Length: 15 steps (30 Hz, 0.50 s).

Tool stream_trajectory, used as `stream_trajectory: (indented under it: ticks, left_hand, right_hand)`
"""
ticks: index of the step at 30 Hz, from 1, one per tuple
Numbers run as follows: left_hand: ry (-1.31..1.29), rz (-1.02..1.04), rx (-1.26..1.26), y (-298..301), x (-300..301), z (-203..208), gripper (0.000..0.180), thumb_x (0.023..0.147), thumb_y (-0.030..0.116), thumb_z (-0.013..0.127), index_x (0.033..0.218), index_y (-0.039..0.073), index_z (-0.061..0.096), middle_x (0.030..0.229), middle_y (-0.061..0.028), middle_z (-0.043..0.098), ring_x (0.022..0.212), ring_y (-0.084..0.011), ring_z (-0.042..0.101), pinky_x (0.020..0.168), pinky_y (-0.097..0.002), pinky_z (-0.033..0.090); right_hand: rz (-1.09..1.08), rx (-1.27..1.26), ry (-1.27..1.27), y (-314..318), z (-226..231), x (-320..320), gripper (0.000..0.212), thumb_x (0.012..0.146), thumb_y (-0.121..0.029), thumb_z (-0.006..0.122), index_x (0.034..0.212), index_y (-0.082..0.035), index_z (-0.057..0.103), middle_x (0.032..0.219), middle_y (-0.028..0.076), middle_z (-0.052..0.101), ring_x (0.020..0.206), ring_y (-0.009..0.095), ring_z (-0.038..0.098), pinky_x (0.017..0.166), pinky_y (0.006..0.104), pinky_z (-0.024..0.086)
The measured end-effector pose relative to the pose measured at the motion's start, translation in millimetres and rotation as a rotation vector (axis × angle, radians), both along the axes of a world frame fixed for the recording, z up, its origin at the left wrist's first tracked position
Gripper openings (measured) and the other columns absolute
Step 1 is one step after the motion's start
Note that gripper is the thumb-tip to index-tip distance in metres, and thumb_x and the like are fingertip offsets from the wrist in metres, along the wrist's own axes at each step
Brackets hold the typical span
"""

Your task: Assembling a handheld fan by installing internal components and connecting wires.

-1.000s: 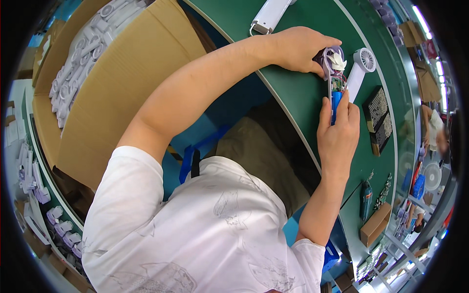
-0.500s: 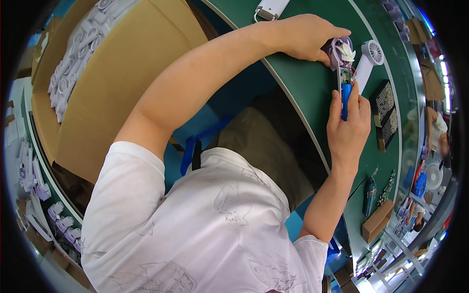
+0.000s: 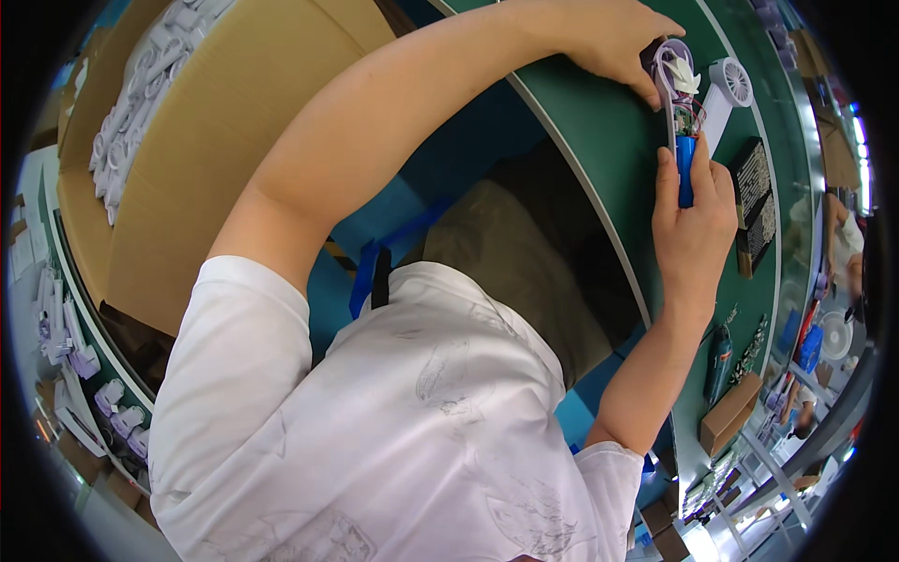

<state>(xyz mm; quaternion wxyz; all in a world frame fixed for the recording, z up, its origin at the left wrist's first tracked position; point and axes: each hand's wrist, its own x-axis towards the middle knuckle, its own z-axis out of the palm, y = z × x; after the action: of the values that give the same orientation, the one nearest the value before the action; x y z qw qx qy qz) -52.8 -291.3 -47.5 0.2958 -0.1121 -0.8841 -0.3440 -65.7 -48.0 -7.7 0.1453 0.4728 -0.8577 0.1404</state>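
An opened handheld fan (image 3: 670,89) is held upright between my hands over the green table. Its white blades, small circuit board with thin wires and blue cylindrical battery (image 3: 686,170) are exposed. My left hand (image 3: 618,45) is closed at the round fan head, thumb below and fingers above; part of its grip is hidden. Lower down, my right hand (image 3: 698,220) pinches the handle around the battery between thumb and fingers. Just right of it, a second white handheld fan (image 3: 730,84) with a round grille lies on the table.
A black tray (image 3: 754,187) of small parts lies right of my right hand. Closer in are a teal power screwdriver (image 3: 719,365) and a small cardboard box (image 3: 730,412). A big carton (image 3: 234,169) of white fan parts stands left. Other people are across the table.
The whole scene has shifted in the picture, with the hands and fan now higher and farther right. Both hands keep the same hold on the fan.
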Motion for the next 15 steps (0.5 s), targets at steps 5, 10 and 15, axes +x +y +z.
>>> stream_trajectory:
  ticks: [5,10,15]
  left_hand:
    - [-0.234,-0.109,-0.078,-2.3,-2.9,30.2,0.044,0.067,0.032,0.088,0.095,0.003,0.071,0.096,-0.0211,0.071,0.097,-0.0393,0.066,0.084,-0.0435,0.052]
    - [-0.317,-0.164,-0.063,-5.1,-2.1,34.9,0.055,0.064,0.032,0.089,0.107,0.001,0.070,0.106,-0.0229,0.070,0.101,-0.0392,0.066,0.087,-0.0424,0.052]
    - [-0.097,-0.015,-0.099,-0.5,-10.1,11.9,0.081,0.060,0.027,0.092,0.126,-0.002,0.057,0.121,-0.0254,0.064,0.112,-0.0398,0.062,0.096,-0.0407,0.050]
  right_hand:
    - [-0.101,0.043,-0.090,-3.1,5.4,-6.4,0.053,0.096,-0.032,0.065,0.135,0.003,0.056,0.094,0.021,0.064,0.082,0.036,0.065,0.072,0.0434,0.051]
    - [-0.133,0.078,-0.234,-14.2,11.6,-17.5,0.058,0.096,-0.037,0.064,0.140,0.000,0.053,0.099,0.023,0.066,0.087,0.038,0.066,0.078,0.0423,0.051]
    - [-0.034,0.042,-0.236,-15.5,4.8,-27.0,0.054,0.096,-0.034,0.064,0.138,-0.001,0.056,0.097,0.023,0.066,0.086,0.036,0.065,0.079,0.0411,0.051]
